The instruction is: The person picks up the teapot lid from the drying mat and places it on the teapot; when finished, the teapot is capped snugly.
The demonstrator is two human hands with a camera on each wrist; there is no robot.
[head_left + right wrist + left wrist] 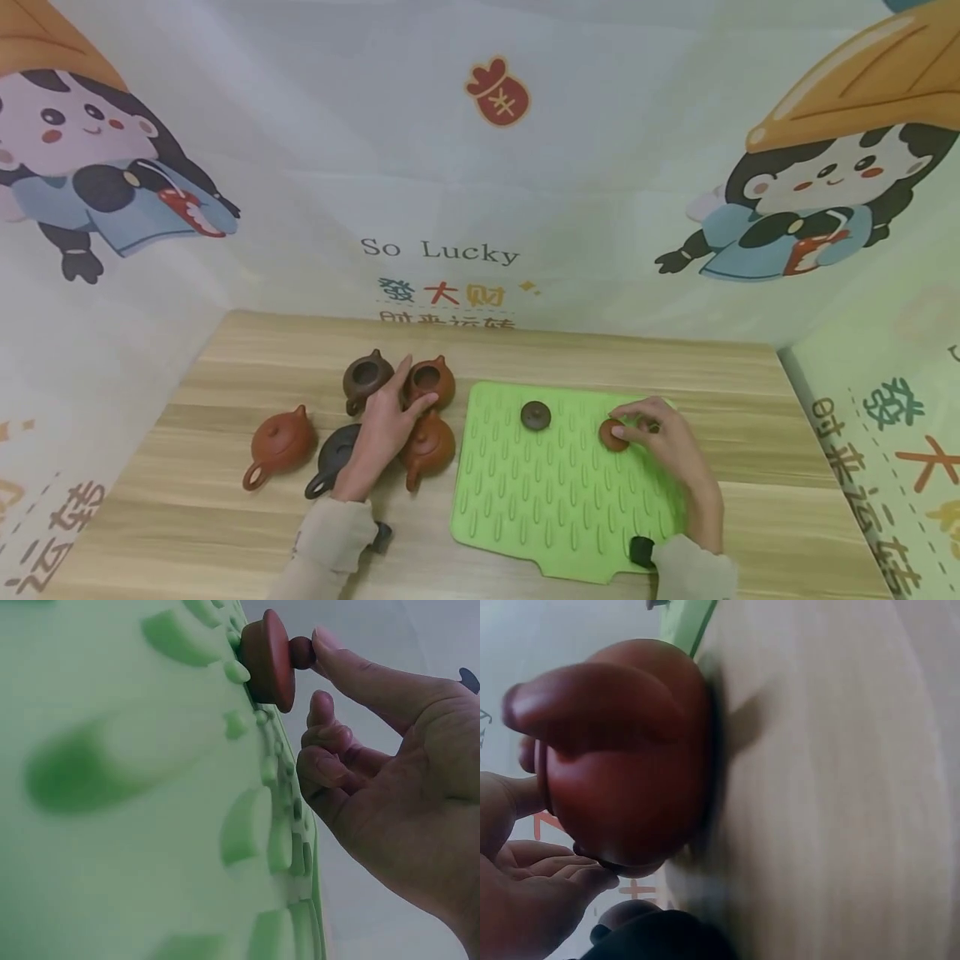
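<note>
The red lid (264, 664) sits on the green mat (517, 500); my right hand (663, 433) pinches its knob (302, 653), best kept light and level; my left hand (385, 427), thumb and fingers apart, straddles the uncovered red teapot (444, 385); steady gently there.

Walls (615, 208): pale, probably cloth, cartoon figures (806, 187) left and right
Far lettering (450, 250): "So Lucky"
Table (772, 442): streaked wood
Light: soft

My head camera looks forward and down over the bench (187, 517). My left-wrist camera, low and close, faces a red teapot (630, 795), the bench turned on its side; my right-wrist camera looks closely along the green mat (112, 862). All three views catch that green mat.
</note>
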